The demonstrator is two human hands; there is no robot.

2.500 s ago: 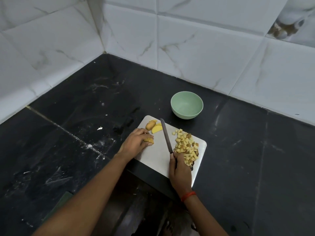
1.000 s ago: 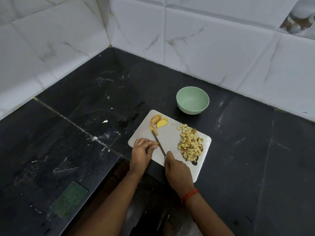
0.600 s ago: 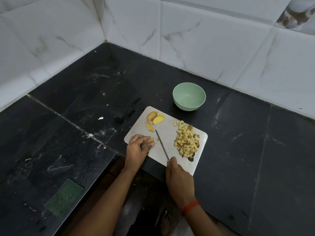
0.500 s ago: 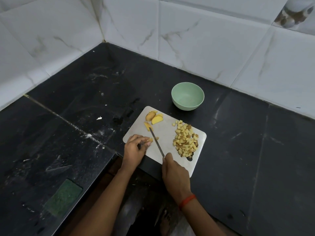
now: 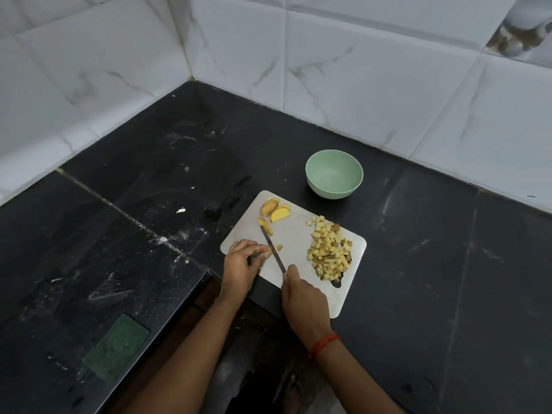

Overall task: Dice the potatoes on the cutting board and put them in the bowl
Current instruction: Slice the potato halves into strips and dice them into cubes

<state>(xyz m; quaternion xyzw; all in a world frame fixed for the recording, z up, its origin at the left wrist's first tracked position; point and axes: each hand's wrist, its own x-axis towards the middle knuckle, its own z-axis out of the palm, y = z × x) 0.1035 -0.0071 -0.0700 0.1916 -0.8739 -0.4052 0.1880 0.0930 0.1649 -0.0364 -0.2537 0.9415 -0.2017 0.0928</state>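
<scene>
The black stone table point(image 5: 418, 264) is streaked with white smears, and a pale seam point(image 5: 119, 211) crosses its left part. A white cutting board point(image 5: 298, 234) lies at the near edge, a little right of the middle. Just beyond the board's far side stands a pale green bowl point(image 5: 332, 191), not touching it. A small white scrap point(image 5: 180, 210) lies left of the board. A green scouring pad point(image 5: 118, 346) lies flat by the near left edge.
</scene>
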